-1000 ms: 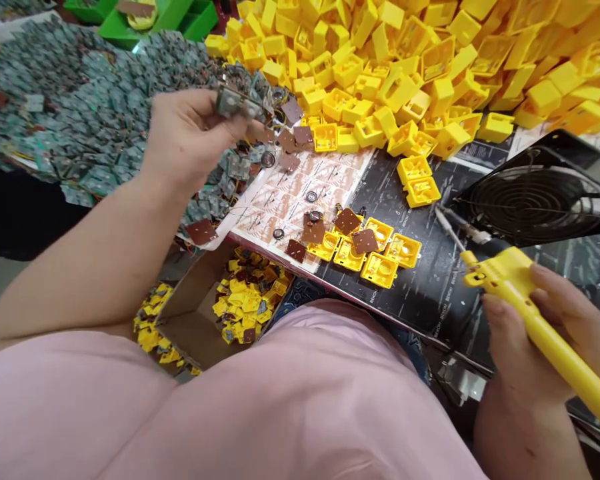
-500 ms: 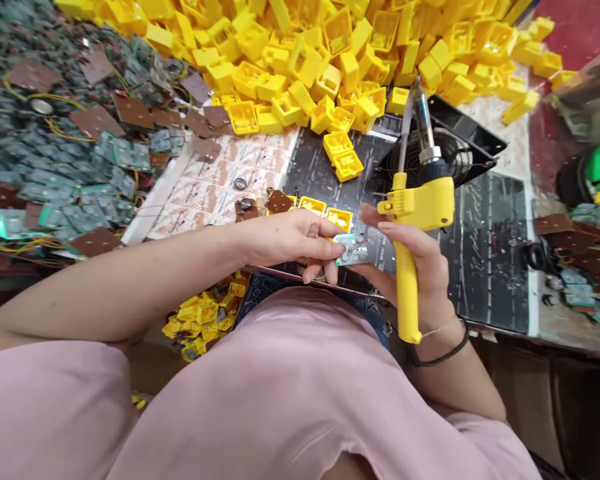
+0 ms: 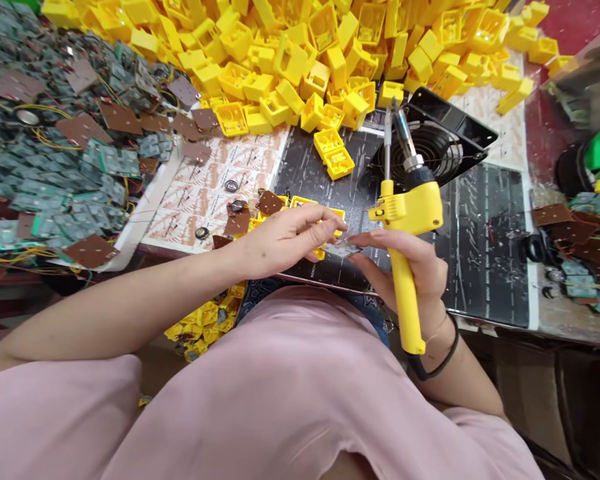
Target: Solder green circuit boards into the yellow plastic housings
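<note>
In front of my body, a small circuit board [image 3: 341,250] with thin wires is between both hands, tilted and partly hidden by fingers. My left hand [image 3: 293,237] is closed at its left side, thumb and fingers pinched by the wires. Gripped in my right hand [image 3: 417,263] is a yellow soldering gun [image 3: 405,267], its metal tip and feed tube pointing up and away. The thumb and index fingertip of that same hand also touch the board's right edge. Right behind my left hand, several open yellow housings [image 3: 305,202] stand in a row on the table.
A large heap of yellow housings [image 3: 290,60] covers the back. Wired circuit boards [image 3: 80,173] pile up on the left. A black fan [image 3: 437,140] lies behind the soldering gun. Brown plates [image 3: 237,220] and small round parts sit left of the housings.
The board has turned from facing up to a flatter, edge-on tilt, and my right fingertips have come onto it. My left hand has shifted slightly left; the soldering gun has moved slightly left.
</note>
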A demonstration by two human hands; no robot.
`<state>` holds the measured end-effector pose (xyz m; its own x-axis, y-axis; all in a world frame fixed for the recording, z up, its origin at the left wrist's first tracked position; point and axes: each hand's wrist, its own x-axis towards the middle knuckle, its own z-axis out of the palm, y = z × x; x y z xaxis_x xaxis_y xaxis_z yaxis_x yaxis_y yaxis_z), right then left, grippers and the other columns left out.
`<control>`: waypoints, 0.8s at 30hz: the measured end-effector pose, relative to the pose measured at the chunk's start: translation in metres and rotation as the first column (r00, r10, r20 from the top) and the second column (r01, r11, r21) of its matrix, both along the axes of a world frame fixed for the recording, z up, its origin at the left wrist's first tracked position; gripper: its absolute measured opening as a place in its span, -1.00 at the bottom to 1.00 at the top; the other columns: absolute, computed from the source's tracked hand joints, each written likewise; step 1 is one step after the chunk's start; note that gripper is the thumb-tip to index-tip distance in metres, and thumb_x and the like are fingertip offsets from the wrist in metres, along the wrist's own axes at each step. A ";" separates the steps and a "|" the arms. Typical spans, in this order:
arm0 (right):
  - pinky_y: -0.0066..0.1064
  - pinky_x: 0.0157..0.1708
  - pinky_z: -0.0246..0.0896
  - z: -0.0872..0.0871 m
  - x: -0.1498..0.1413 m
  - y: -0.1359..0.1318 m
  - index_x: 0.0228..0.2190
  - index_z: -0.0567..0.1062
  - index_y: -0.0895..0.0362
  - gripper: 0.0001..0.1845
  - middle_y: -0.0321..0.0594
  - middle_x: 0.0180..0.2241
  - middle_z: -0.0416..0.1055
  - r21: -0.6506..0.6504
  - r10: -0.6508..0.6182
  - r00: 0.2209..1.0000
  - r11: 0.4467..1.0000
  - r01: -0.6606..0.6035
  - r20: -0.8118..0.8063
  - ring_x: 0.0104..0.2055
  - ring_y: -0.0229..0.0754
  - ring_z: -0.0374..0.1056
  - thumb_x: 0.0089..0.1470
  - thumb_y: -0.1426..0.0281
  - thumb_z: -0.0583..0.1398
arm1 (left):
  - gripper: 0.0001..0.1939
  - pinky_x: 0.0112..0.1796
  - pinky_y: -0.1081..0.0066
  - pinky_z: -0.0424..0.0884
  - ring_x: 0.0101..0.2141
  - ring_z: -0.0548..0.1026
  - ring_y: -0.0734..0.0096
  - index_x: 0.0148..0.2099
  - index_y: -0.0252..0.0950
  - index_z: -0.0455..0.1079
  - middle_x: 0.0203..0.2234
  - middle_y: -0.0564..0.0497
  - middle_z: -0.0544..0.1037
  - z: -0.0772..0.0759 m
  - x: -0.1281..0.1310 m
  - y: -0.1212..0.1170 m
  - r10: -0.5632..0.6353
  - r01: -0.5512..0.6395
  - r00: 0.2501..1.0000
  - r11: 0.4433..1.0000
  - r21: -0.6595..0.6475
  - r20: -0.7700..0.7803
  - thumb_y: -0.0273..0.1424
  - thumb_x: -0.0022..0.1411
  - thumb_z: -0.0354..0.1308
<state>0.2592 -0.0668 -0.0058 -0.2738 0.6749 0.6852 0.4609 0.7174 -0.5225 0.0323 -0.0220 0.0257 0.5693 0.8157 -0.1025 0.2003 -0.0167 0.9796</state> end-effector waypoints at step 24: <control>-0.29 -0.14 0.66 -0.004 -0.006 -0.005 0.35 0.34 -0.24 -0.08 -0.33 -0.14 0.68 0.199 -0.069 0.997 0.977 0.071 -0.014 -0.21 -0.15 0.66 0.11 0.63 0.41 | -0.61 0.31 0.12 0.43 0.21 0.59 0.12 0.02 -0.25 0.70 0.11 -0.15 0.70 -0.015 -0.006 -0.012 0.199 -0.207 0.978 0.918 0.339 0.058 -0.11 0.49 0.17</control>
<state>0.2532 -0.0721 -0.0103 -0.2257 0.5419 0.8096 0.5107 0.7735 -0.3754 0.0263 -0.0336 0.0110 0.3867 0.8971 0.2138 0.2131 -0.3125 0.9257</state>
